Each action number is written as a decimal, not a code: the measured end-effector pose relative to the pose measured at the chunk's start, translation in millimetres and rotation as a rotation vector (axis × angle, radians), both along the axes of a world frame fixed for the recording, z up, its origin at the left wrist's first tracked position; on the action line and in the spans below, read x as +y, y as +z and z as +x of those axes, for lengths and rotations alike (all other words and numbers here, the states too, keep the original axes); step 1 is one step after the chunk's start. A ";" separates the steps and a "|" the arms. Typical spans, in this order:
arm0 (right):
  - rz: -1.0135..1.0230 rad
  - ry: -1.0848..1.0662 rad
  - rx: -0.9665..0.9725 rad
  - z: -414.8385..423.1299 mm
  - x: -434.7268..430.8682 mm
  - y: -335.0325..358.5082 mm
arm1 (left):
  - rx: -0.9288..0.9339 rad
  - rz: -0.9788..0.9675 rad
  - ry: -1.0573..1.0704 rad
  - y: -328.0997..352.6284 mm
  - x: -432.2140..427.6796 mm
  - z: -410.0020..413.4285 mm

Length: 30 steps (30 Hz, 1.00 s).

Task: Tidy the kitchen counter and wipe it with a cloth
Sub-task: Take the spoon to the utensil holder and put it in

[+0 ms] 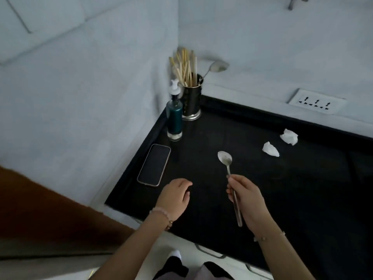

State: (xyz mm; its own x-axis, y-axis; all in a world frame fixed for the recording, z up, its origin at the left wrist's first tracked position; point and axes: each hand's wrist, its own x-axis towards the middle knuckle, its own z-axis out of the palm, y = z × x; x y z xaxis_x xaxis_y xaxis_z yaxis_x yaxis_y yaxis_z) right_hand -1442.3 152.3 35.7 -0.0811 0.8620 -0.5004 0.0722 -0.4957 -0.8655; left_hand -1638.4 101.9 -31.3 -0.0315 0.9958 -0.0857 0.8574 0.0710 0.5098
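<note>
My right hand (245, 201) grips the handle of a steel spoon (225, 159), whose bowl points away from me above the black counter (292, 188). My left hand (174, 197) hovers over the counter's near left part, fingers loosely curled, holding nothing. Two crumpled white tissues (270, 149) (289, 136) lie on the counter to the right of the spoon. A metal utensil holder (191, 101) with wooden chopsticks and another spoon stands in the far corner. No cloth is in view.
A phone (154, 165) lies face up near the counter's left edge. A dark green pump bottle (174, 118) stands beside the holder. White walls close the left and back sides; a socket panel (316, 101) sits on the back wall. Drawer handles show below the front edge.
</note>
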 end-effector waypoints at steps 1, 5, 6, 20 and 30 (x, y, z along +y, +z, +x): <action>-0.008 -0.028 0.000 -0.3 2.7 -0.2 | 0.089 -0.029 -0.055 -8.7 8.6 -2.3; -0.071 -0.102 0.025 -1.2 16.0 -6.3 | 0.273 -0.008 -0.123 -34.8 18.9 -11.4; -0.096 -0.113 0.031 -1.9 21.0 -8.5 | 0.288 0.009 -0.130 -37.3 18.3 -12.9; -0.033 0.032 0.071 -62.0 171.6 21.6 | 0.214 -0.016 -0.026 -31.1 56.3 -14.2; 0.354 0.094 0.174 -124.7 265.6 76.2 | 0.147 -0.054 -0.041 -35.3 80.2 -21.4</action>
State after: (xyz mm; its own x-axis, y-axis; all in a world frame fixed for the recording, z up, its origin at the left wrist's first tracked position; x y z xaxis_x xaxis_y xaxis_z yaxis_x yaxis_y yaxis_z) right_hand -1567.0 417.9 111.9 -0.2252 0.9634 -0.1454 -0.0597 -0.1626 -0.9849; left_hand -1659.7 182.1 -66.6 -0.0075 0.9906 -0.1365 0.9251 0.0587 0.3752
